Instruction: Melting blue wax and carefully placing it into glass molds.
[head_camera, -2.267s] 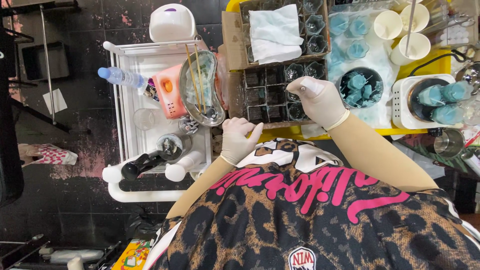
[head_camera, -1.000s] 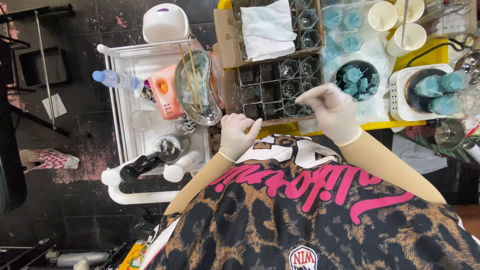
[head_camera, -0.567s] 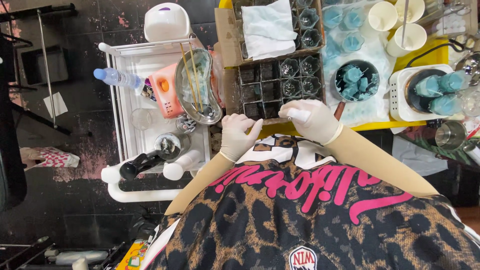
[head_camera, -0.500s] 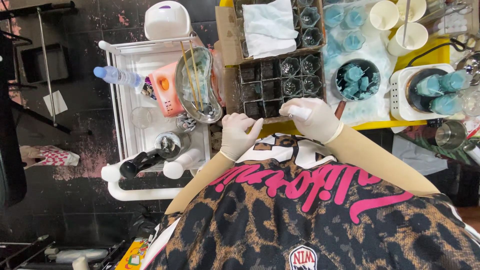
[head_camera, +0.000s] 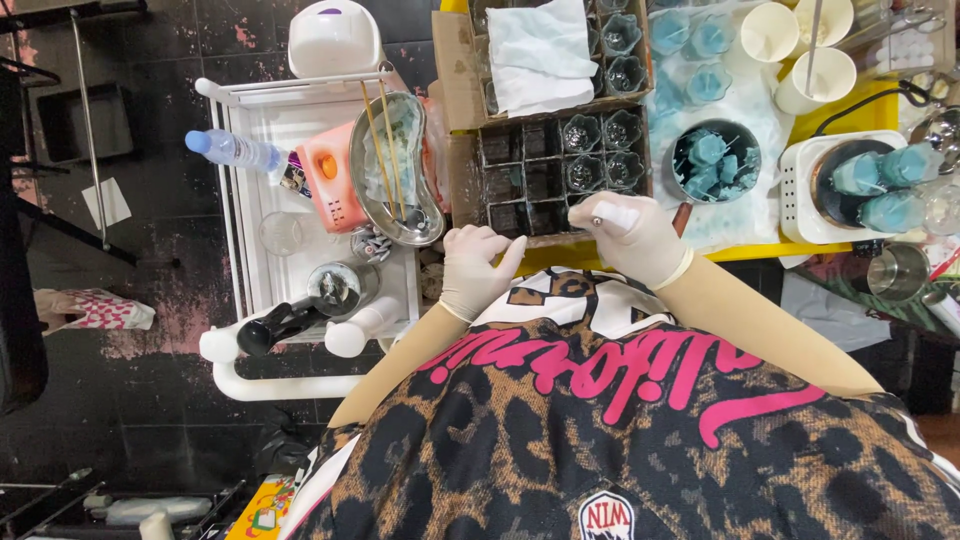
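Head view: nearest, the gloved left hand (head_camera: 472, 270) rests loosely curled, holding nothing, at the near edge of the brown divided cardboard box (head_camera: 545, 175). Just beside it, the gloved right hand (head_camera: 632, 235) is clamped on a small white tube (head_camera: 615, 215) over the box's near corner. Beyond, the yellow tabletop (head_camera: 800, 250) is crowded around a dark bowl of blue candles (head_camera: 712, 160).

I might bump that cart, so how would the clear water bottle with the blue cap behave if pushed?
The water bottle lies on its side on the white cart, so it would probably roll. It looks like thin clear plastic, likely light and slightly squashy. It sits near the cart's rail, which may stop it.
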